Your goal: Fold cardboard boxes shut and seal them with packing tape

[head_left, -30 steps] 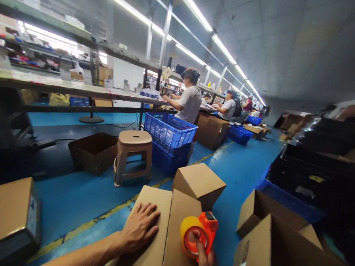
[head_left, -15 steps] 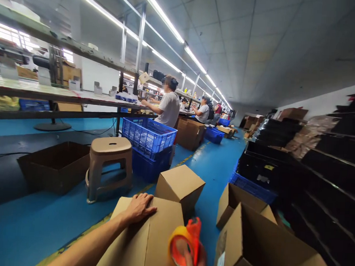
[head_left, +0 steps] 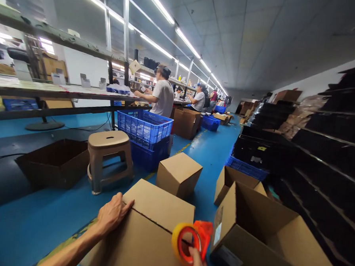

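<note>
A large cardboard box (head_left: 142, 238) stands in front of me, its top flaps folded down with a dark seam between them. My left hand (head_left: 112, 213) rests on the box's left edge near the seam, fingers apart and holding nothing. At the box's right side, my right hand (head_left: 199, 263) is closed on an orange tape dispenser (head_left: 204, 233) with a yellow tape roll (head_left: 177, 244). Part of that hand is cut off by the bottom of the view. Whether the tape touches the box I cannot tell.
A closed carton (head_left: 180, 171) stands just beyond. Open cartons (head_left: 224, 226) are at the right, a stool (head_left: 109, 145) and blue crates (head_left: 145, 127) at the left. People sit along the workbench (head_left: 87, 94); dark stacks (head_left: 328, 145) line the right.
My left hand has shifted left and now lies at the box's edge. The box appears turned, with its seam running crosswise. The tape dispenser has moved slightly right, still in my right hand.
</note>
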Motion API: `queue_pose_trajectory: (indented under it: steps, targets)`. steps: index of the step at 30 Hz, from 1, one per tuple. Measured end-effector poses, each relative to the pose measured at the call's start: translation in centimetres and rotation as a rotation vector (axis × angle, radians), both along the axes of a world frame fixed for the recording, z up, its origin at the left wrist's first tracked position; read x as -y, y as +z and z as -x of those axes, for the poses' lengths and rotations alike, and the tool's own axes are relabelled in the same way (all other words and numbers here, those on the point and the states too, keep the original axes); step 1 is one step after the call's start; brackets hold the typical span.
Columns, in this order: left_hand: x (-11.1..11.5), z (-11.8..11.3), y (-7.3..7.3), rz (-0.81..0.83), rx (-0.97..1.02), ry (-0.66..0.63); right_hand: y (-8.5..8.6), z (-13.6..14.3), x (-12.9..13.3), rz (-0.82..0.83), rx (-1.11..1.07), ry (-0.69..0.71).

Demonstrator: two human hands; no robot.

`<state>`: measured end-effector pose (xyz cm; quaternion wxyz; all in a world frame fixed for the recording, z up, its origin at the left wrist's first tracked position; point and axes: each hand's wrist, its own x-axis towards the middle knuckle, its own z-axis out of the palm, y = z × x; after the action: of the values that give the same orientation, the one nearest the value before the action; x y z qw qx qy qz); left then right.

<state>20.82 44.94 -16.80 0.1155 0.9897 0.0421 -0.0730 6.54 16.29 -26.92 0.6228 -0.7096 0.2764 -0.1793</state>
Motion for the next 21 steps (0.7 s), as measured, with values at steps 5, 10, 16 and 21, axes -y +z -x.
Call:
queue_pose_trajectory:
  steps: [5, 10, 16, 21]
  targets:
    - [-1.8, 2.8, -1.4, 0.051, 0.018, 0.055, 1.9, -3.7, -0.7, 0.186, 0.016, -0.185]
    - [-2.9, 2.7, -3.6, 0.373, -0.077, 0.064, -1.9, -4.3, -0.8, 0.564, 0.143, -0.204]
    - [-2.6, 2.9, -3.7, 0.293, -0.130, 0.074, -3.3, -4.4, 0.4, 0.810, 0.278, -0.130]
    - [-2.5, 3.2, -4.2, 0.279, -0.102, 0.084, 2.0, -6.3, -1.6, 0.758, 0.265, 0.346]
